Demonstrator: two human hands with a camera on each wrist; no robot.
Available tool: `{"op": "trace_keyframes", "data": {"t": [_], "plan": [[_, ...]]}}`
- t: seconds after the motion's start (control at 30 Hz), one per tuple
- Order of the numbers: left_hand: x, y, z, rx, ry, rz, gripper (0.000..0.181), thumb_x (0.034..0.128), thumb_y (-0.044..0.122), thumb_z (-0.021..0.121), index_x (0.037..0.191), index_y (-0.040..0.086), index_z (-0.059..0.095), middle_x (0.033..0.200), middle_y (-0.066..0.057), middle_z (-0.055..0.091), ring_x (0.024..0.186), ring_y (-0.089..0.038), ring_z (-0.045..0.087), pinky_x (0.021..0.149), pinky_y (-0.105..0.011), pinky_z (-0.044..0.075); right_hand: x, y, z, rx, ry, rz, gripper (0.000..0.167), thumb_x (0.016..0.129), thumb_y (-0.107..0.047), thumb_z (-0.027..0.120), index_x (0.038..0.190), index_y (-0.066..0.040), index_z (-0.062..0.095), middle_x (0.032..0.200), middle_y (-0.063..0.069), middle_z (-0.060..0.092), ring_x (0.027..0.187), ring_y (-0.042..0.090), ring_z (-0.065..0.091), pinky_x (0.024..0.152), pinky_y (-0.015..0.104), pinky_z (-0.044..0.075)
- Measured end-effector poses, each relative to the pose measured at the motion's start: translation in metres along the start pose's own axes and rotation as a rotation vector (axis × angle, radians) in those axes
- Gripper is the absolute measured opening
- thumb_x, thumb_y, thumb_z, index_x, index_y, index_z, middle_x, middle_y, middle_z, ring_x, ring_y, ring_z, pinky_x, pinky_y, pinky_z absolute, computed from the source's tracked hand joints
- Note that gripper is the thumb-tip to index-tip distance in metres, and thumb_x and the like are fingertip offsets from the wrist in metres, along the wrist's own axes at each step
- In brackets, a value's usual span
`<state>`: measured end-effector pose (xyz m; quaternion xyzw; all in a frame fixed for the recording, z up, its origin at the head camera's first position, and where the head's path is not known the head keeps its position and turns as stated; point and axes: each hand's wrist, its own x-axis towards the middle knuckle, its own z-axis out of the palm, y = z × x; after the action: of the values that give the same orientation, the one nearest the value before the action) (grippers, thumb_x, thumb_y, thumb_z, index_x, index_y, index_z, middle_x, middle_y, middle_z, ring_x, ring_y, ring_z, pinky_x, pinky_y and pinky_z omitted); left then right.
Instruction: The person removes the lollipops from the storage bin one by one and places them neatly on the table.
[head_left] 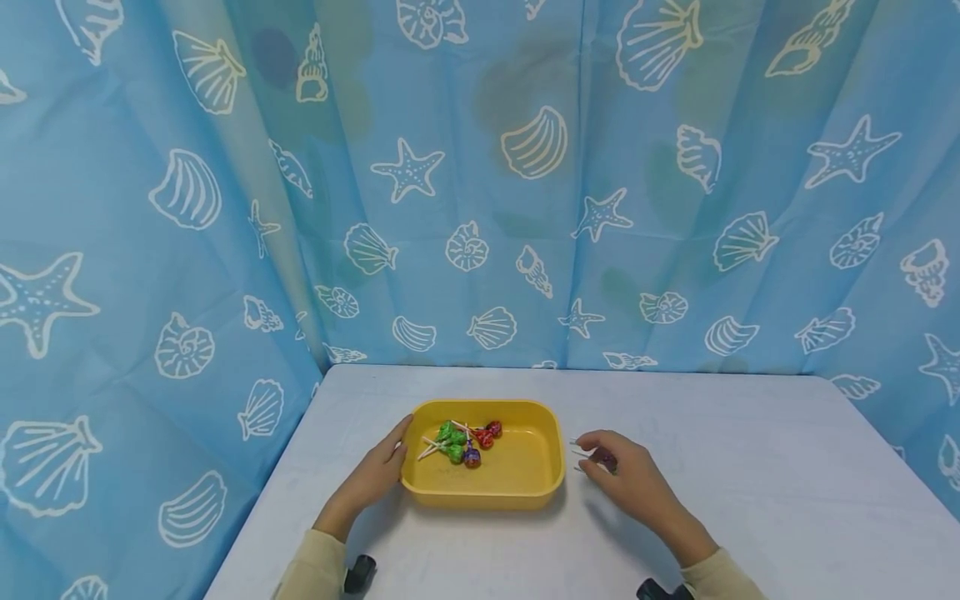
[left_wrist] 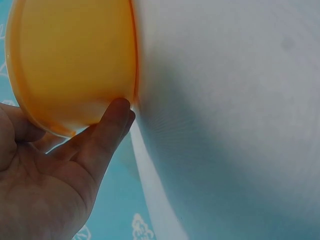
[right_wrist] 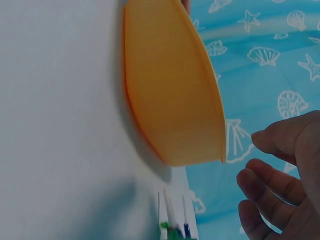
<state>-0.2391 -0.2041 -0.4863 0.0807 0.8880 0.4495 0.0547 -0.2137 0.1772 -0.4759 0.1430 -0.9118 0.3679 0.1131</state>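
A yellow tray (head_left: 525, 502) stands on the table, holding several wrapped lollipops: green lollipops (head_left: 453, 450), red lollipops (head_left: 483, 438) and a purple lollipop (head_left: 472, 457). My left hand (head_left: 375, 475) rests against the tray's left end. In the left wrist view its fairly straight fingers (left_wrist: 107, 130) touch the outer wall. Right of the tray, my right hand (head_left: 626, 475) hovers over loose lollipops (right_wrist: 175, 232) lying on the table, sticks toward the tray. In the right wrist view its loosely bent fingers (right_wrist: 265, 192) stand apart from them, holding nothing visible. Their candy ends are partly hidden.
A white cloth covers the table (head_left: 750, 467). Blue curtains (head_left: 465, 208) with shell and starfish prints hang behind it and at the sides. Dark wrist-camera parts (head_left: 360, 575) show near the front edge of the head view.
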Motion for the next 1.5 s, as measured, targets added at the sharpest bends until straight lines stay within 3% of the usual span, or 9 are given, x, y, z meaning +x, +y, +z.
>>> {"op": "trace_keyframes", "data": {"t": [0.93, 1.5], "plan": [[0.001, -0.002, 0.001, 0.002, 0.003, -0.007, 0.053, 0.1087, 0.010, 0.038, 0.160, 0.005, 0.028, 0.162, -0.020, 0.031, 0.147, -0.042, 0.030, 0.117, -0.060, 0.027, 0.028, -0.041, 0.032, 0.021, -0.141, -0.054, 0.028, 0.089, -0.010, 0.078, 0.116, -0.012, 0.070, 0.110, -0.001, 0.070, 0.093, 0.014, 0.066, 0.085, 0.037, 0.060], [0.001, -0.002, 0.001, 0.003, -0.001, -0.007, 0.053, 0.1090, 0.010, 0.038, 0.160, 0.006, 0.028, 0.162, -0.020, 0.032, 0.147, -0.043, 0.030, 0.117, -0.061, 0.028, 0.046, -0.048, 0.048, 0.018, -0.209, -0.042, 0.026, 0.091, -0.010, 0.076, 0.116, -0.010, 0.069, 0.112, 0.008, 0.070, 0.093, 0.019, 0.066, 0.084, 0.042, 0.060]]}}
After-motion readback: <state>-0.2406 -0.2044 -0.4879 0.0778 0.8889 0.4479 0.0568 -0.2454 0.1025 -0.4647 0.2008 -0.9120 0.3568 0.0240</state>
